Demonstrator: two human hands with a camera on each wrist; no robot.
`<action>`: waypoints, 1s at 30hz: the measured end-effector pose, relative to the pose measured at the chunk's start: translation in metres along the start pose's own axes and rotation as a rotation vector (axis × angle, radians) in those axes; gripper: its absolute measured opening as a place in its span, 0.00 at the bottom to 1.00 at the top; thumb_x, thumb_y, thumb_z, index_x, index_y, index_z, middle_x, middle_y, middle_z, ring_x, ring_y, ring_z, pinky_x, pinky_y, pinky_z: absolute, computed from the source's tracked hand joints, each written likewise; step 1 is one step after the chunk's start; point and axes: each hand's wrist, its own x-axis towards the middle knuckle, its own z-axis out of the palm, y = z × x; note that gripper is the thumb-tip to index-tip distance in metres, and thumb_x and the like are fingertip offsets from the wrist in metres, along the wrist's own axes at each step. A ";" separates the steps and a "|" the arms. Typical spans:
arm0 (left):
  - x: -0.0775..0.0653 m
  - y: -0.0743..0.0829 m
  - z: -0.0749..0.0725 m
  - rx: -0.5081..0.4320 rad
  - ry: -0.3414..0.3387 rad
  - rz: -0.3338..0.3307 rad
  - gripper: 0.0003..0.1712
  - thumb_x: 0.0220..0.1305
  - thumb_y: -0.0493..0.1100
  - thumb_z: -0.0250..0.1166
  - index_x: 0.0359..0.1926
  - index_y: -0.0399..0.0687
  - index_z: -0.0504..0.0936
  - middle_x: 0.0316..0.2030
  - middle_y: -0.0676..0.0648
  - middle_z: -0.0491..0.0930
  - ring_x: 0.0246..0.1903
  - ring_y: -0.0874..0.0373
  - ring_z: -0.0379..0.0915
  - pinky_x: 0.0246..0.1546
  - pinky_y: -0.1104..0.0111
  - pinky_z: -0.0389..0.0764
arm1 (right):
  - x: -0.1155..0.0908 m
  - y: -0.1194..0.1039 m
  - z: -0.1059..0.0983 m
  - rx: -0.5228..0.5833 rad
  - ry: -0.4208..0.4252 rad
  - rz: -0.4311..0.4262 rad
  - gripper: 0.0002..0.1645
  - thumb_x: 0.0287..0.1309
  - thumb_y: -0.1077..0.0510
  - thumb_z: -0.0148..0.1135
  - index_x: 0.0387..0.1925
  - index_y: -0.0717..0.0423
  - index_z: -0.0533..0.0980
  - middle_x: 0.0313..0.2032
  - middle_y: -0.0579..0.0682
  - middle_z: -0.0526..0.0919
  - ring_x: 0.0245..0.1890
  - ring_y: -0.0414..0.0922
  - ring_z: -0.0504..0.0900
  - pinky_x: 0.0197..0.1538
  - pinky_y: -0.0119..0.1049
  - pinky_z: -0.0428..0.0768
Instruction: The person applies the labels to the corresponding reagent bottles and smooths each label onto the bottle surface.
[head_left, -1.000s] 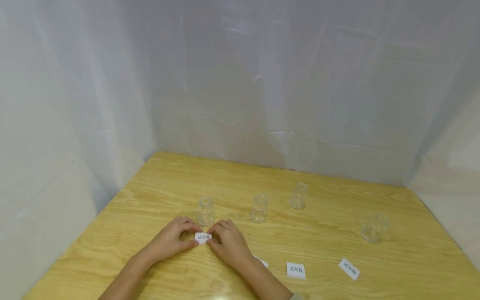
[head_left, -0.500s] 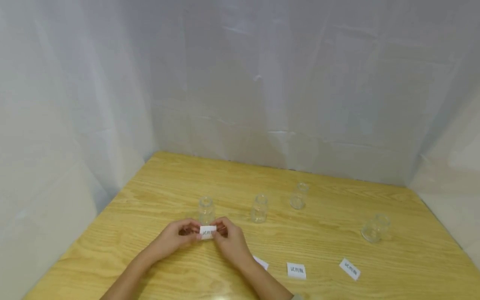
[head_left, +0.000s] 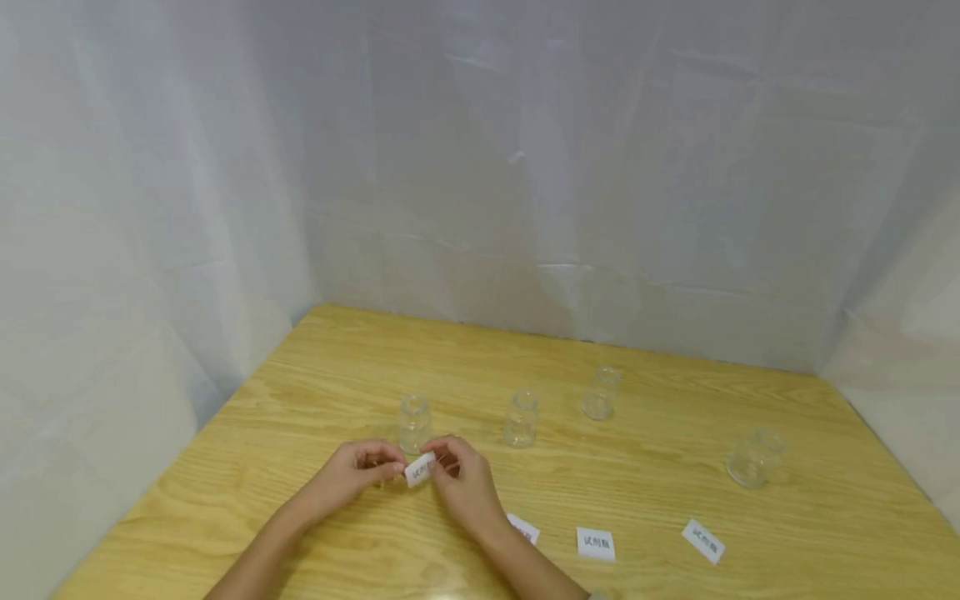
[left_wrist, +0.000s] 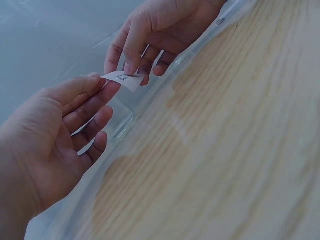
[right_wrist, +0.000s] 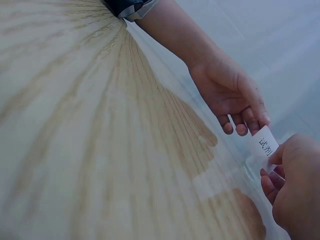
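A small white paper label with dark characters is held tilted above the table, between both hands. My right hand pinches one end, its thumb lying over part of the writing. At the opposite end, the thumb and index finger of my left hand pinch a corner, and the other fingers curve loosely below. Just behind the hands in the head view, a clear glass bottle stands upright, its base close to the fingers. In the right wrist view the label shows its written face.
More clear glass bottles stand to the right: one near the middle, another farther back, a third at far right. Labels lie along the front: one partly behind the right forearm, one beside it, one slanted. White sheeting surrounds the wooden table.
Both hands have raised the label slightly and shifted it right. It has turned from level to slanted, its right end higher. The bottles and other labels stay in place.
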 end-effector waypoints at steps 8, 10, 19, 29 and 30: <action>0.001 0.001 0.000 0.003 -0.027 -0.005 0.12 0.63 0.40 0.59 0.40 0.33 0.79 0.35 0.41 0.79 0.33 0.53 0.74 0.33 0.66 0.76 | 0.001 0.009 0.001 0.014 0.013 0.000 0.11 0.51 0.75 0.56 0.38 0.65 0.74 0.32 0.54 0.77 0.32 0.47 0.76 0.35 0.32 0.76; 0.001 0.000 0.000 0.001 -0.031 0.005 0.11 0.63 0.40 0.59 0.40 0.33 0.79 0.35 0.42 0.79 0.32 0.54 0.74 0.33 0.67 0.76 | 0.002 0.019 0.004 0.020 0.016 0.001 0.10 0.51 0.74 0.57 0.36 0.62 0.73 0.31 0.51 0.77 0.31 0.44 0.76 0.35 0.32 0.76; 0.000 -0.001 0.001 -0.028 -0.050 0.077 0.09 0.65 0.38 0.56 0.39 0.34 0.79 0.33 0.42 0.78 0.32 0.53 0.73 0.33 0.65 0.77 | 0.002 0.040 0.009 0.063 -0.060 -0.019 0.06 0.52 0.66 0.60 0.33 0.54 0.74 0.36 0.45 0.77 0.34 0.41 0.78 0.36 0.32 0.78; -0.001 0.001 0.000 -0.035 -0.037 0.073 0.10 0.65 0.39 0.56 0.39 0.34 0.78 0.33 0.47 0.79 0.33 0.53 0.74 0.34 0.65 0.77 | 0.000 0.034 0.009 0.127 -0.137 0.069 0.17 0.52 0.51 0.67 0.38 0.53 0.72 0.39 0.46 0.75 0.35 0.43 0.76 0.36 0.33 0.78; -0.001 0.001 0.001 -0.033 -0.037 0.078 0.10 0.65 0.38 0.56 0.39 0.34 0.78 0.33 0.47 0.79 0.33 0.53 0.74 0.35 0.64 0.77 | 0.000 0.034 0.009 0.131 -0.140 0.072 0.17 0.52 0.50 0.67 0.38 0.53 0.72 0.39 0.46 0.74 0.34 0.43 0.77 0.36 0.33 0.78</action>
